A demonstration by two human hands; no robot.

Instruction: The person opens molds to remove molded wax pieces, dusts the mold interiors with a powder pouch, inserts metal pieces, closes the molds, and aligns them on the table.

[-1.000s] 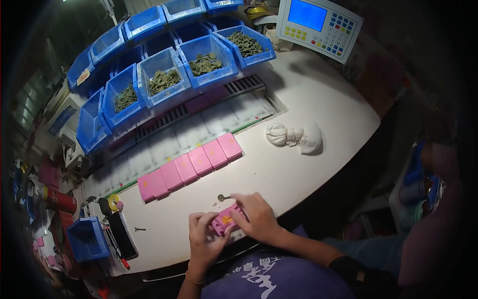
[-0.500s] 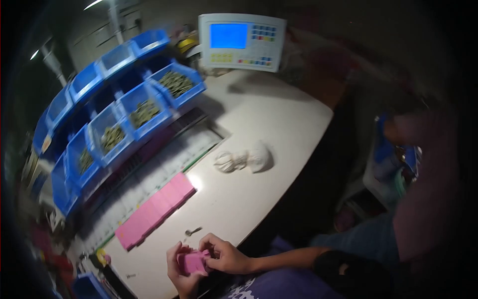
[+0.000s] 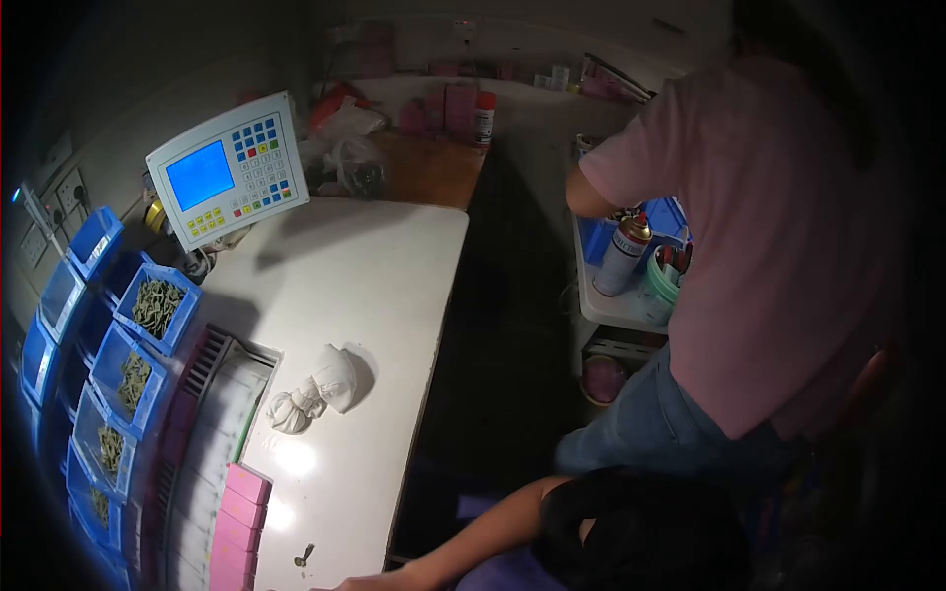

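Note:
At the bottom edge, only the back of my right hand (image 3: 367, 583) shows, low over the white table (image 3: 365, 295). Its fingers are cut off by the frame, so what it holds cannot be seen. My left hand is out of view. Near my right hand, a small dark metal piece (image 3: 304, 556), shaped a bit like a key, lies on the tabletop. To the left, pink blocks (image 3: 242, 512) stand in a row along the table's inner edge. Farther up sits a knotted white cloth bundle (image 3: 315, 390).
Blue bins (image 3: 156, 305) with small greenish-grey pieces line the left side. A control panel (image 3: 225, 169) with a blue screen stands behind. At right, a person in a pink shirt (image 3: 778, 246) stands by a white cart (image 3: 621, 307) holding a spray can (image 3: 623, 254).
The view has swung to the right and up. My left hand and the pink block piece that both hands held have left the frame; my right hand is now mostly cut off.

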